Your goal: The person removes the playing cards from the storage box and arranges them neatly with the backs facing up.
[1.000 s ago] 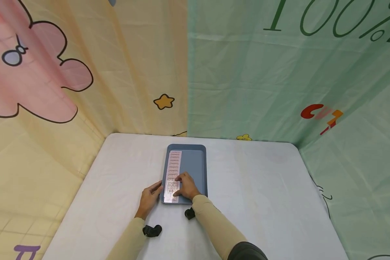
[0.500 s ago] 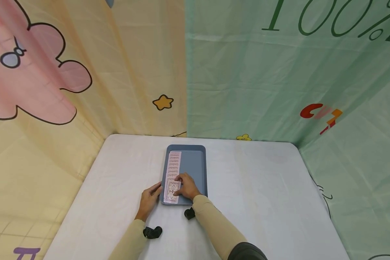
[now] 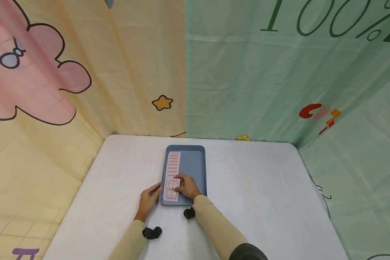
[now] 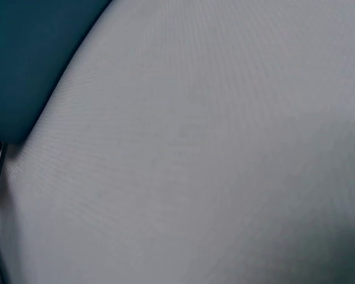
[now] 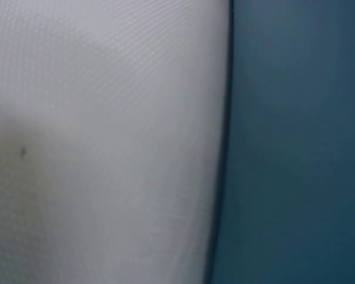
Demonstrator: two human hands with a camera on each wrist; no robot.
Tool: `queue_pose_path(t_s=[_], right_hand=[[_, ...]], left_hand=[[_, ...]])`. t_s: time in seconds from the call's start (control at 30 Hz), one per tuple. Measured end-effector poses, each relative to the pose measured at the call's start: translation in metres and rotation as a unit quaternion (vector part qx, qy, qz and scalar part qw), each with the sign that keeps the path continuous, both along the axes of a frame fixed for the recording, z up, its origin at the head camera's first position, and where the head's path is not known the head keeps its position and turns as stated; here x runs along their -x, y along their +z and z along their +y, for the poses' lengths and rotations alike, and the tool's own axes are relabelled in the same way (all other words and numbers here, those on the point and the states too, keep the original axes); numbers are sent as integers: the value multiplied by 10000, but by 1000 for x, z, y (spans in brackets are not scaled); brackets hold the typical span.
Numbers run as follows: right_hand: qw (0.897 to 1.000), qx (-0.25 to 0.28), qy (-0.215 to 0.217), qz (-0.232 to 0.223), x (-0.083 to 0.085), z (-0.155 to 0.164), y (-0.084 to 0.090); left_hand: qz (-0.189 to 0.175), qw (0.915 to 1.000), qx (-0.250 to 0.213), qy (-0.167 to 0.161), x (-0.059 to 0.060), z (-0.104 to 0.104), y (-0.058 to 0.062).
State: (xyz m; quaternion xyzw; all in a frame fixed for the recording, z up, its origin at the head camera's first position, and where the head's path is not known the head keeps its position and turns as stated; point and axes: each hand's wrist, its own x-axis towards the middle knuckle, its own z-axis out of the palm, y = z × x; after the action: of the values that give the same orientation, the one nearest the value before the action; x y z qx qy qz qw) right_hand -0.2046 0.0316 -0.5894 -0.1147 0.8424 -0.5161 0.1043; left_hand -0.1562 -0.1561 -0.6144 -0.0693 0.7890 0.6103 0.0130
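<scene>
Near the desk's (image 3: 263,187) front edge, two beige sleeves reach forward, each with a small black camera mount at the wrist. The left hand (image 3: 148,200) rests on the white desk cover just beside the near left corner of the blue tray (image 3: 195,169), its fingers lying loosely forward with the tips at the tray's rim; whether they touch it cannot be told. The right hand (image 3: 187,186) lies over the tray's near end, fingers bent onto the right edge of the top playing card (image 3: 170,190), which sits face down at the near end of the tray. Beyond it, a row of overlapped cards (image 3: 173,164) runs along the tray's left side to its far edge. The wrist views show only desk cover and tray rim. Printed curtains hang behind the desk's far edge.
</scene>
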Motion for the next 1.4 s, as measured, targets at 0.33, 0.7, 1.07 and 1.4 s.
queue_pose_path(t_s=[0.33,0.7,1.07,1.4], right_hand=[[9983,470,-95,-334,8,9,7],[9942,937,-493,-208,27,35,29],[9930,849,-809,-109,38,62,44],[9843,1146,-1335,-163,55,96,44]], left_hand=[[88,9999,73,7,4,2,1],[103,9999,81,37,9,2,3],[4,9998,185,78,0,0,4],[-45,9999,92,31,-2,1,2]])
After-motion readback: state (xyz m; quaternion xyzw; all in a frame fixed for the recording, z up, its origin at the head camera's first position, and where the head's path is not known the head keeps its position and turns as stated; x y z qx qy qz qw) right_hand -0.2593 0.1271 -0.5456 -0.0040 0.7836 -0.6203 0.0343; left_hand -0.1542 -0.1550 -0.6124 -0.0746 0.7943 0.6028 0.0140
